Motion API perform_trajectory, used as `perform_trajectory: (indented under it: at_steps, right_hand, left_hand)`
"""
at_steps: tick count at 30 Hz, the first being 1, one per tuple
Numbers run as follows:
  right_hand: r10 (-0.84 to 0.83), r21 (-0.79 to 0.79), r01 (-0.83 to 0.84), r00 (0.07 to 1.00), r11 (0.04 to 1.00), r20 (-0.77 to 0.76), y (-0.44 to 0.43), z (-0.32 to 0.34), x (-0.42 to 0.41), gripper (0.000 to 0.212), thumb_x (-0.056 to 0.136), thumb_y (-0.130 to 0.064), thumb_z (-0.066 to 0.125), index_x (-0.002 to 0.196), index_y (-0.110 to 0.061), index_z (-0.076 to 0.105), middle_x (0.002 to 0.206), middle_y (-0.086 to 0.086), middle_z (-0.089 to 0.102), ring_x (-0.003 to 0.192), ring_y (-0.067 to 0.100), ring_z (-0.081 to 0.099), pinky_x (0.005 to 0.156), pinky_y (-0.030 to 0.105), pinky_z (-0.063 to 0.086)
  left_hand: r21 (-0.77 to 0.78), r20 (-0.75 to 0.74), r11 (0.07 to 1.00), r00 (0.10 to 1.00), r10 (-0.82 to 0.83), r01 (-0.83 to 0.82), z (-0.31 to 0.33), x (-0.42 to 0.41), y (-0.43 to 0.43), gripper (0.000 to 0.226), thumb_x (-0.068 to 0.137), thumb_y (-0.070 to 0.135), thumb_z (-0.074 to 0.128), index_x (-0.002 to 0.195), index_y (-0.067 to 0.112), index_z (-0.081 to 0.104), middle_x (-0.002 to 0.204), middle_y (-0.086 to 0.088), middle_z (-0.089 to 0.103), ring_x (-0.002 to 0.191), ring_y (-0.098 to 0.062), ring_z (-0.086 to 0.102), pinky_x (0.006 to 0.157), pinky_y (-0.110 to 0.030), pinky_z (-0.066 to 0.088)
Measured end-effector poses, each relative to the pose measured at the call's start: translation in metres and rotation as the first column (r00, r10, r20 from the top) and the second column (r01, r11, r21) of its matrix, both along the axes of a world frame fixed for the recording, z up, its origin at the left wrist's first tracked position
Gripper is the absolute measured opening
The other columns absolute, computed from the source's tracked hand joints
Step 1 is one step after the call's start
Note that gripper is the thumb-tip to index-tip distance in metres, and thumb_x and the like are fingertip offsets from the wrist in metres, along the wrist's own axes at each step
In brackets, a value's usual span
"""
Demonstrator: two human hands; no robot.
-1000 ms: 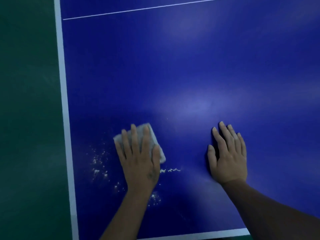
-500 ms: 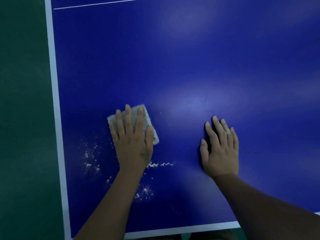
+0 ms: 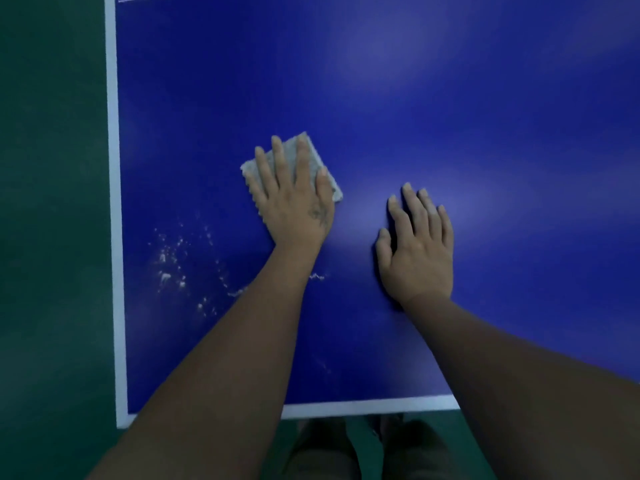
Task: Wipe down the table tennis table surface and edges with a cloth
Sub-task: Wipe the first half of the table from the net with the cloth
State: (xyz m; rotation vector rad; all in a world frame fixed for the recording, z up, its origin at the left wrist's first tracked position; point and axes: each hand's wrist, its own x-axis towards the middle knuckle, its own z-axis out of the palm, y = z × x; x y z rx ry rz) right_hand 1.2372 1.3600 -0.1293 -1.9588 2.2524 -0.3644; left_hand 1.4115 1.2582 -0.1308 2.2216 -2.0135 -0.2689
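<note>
In the head view, our left hand (image 3: 294,202) presses the grey cloth (image 3: 313,157) flat onto the blue worktop (image 3: 415,98), fingers straight and spread. Our right hand (image 3: 419,251) lies flat on the bare surface just to the right, holding nothing. White specks (image 3: 171,261) lie nearer, left of the cloth, beside the white edge line (image 3: 116,202).

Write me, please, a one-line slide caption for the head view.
Left hand presses a grey cloth on the blue table tennis table, right hand flat beside it, white specks nearby.
</note>
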Motion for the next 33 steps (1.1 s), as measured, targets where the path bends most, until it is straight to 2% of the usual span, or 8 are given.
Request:
perform_trajectory:
  at_steps: [5, 8, 12, 17, 22, 28, 30, 33]
  right_hand:
    - [0.025, -0.016, -0.024, 0.992, 1.000, 0.122, 0.007, 0.009, -0.003, 0.051, 0.114, -0.033, 0.042, 0.162, -0.015, 0.047, 0.176, 0.003, 0.031, 0.166, 0.024, 0.022, 0.135, 0.049, 0.011]
    - [0.079, -0.067, -0.066, 0.975, 0.996, 0.208, 0.025, 0.015, -0.019, 0.047, 0.115, -0.028, 0.043, 0.158, -0.012, 0.051, 0.173, 0.004, 0.038, 0.164, 0.025, 0.028, 0.135, 0.051, 0.011]
    - [0.107, -0.107, -0.091, 0.982, 0.990, 0.157, 0.078, 0.017, -0.044, 0.044, 0.114, -0.026, 0.046, 0.155, -0.011, 0.054, 0.171, 0.005, 0.041, 0.162, 0.027, 0.032, 0.134, 0.054, 0.015]
    - [0.151, -0.010, -0.150, 0.986, 0.989, 0.072, 0.122, 0.004, -0.060, 0.052, 0.117, -0.034, 0.040, 0.165, -0.013, 0.042, 0.177, 0.005, 0.030, 0.166, 0.026, 0.021, 0.135, 0.056, 0.012]
    - [0.141, -0.029, -0.140, 0.989, 0.990, 0.033, 0.122, -0.005, -0.060, 0.056, 0.116, -0.040, 0.038, 0.165, -0.014, 0.042, 0.177, 0.004, 0.031, 0.166, 0.026, 0.020, 0.135, 0.055, 0.012]
    - [0.134, -0.028, -0.134, 0.991, 0.991, 0.017, 0.121, -0.008, -0.059, 0.056, 0.114, -0.042, 0.039, 0.164, -0.015, 0.042, 0.177, 0.004, 0.030, 0.166, 0.027, 0.020, 0.135, 0.056, 0.012]
    - [0.129, -0.021, -0.128, 0.992, 0.992, 0.009, 0.121, -0.008, -0.058, 0.057, 0.114, -0.042, 0.038, 0.164, -0.016, 0.042, 0.177, 0.004, 0.030, 0.166, 0.026, 0.019, 0.135, 0.055, 0.011]
    - [0.125, -0.003, -0.125, 0.992, 0.992, 0.007, 0.121, -0.007, -0.057, 0.057, 0.114, -0.043, 0.036, 0.164, -0.016, 0.041, 0.177, 0.004, 0.029, 0.166, 0.026, 0.018, 0.135, 0.055, 0.010]
  left_hand:
    - [-0.037, 0.052, 0.986, 0.986, -0.161, 0.163, -0.005, -0.002, 0.065, 0.062, 0.115, 0.056, 0.019, 0.173, 0.034, 0.014, 0.180, -0.007, 0.014, 0.167, -0.033, 0.005, 0.133, -0.061, 0.009]
    - [-0.033, 0.078, 0.982, 0.980, -0.182, 0.185, -0.007, 0.001, 0.126, 0.061, 0.116, 0.055, 0.021, 0.173, 0.035, 0.013, 0.180, -0.005, 0.015, 0.168, -0.032, 0.005, 0.133, -0.061, 0.009]
    - [-0.056, 0.104, 0.980, 0.977, -0.184, 0.191, -0.009, 0.012, 0.215, 0.062, 0.115, 0.050, 0.030, 0.173, 0.031, 0.016, 0.180, -0.007, 0.015, 0.168, -0.032, 0.007, 0.132, -0.061, 0.014]
    - [0.031, 0.105, 0.972, 0.967, -0.234, 0.232, -0.009, 0.039, 0.308, 0.065, 0.114, 0.050, 0.029, 0.173, 0.028, 0.015, 0.181, -0.008, 0.008, 0.168, -0.033, 0.005, 0.132, -0.063, 0.014]
    - [0.059, 0.121, 0.974, 0.967, -0.222, 0.217, -0.003, 0.051, 0.311, 0.063, 0.115, 0.048, 0.030, 0.173, 0.024, 0.021, 0.181, -0.008, 0.011, 0.167, -0.035, 0.009, 0.130, -0.065, 0.019]
    - [0.051, 0.004, 0.987, 0.988, 0.153, -0.153, 0.004, -0.026, 0.227, 0.065, 0.113, 0.048, 0.025, 0.173, 0.027, 0.017, 0.181, -0.011, 0.010, 0.167, -0.036, 0.002, 0.132, -0.066, 0.005]
    - [0.031, 0.006, 0.991, 0.991, 0.133, -0.133, 0.001, -0.046, 0.224, 0.064, 0.113, 0.047, 0.028, 0.173, 0.028, 0.016, 0.181, -0.010, 0.008, 0.167, -0.036, 0.001, 0.132, -0.065, 0.005]
    - [-0.012, 0.057, 0.995, 0.994, -0.094, 0.094, -0.004, -0.047, 0.270, 0.064, 0.114, 0.043, 0.033, 0.173, 0.025, 0.016, 0.181, -0.011, 0.009, 0.167, -0.035, 0.004, 0.132, -0.064, 0.012]
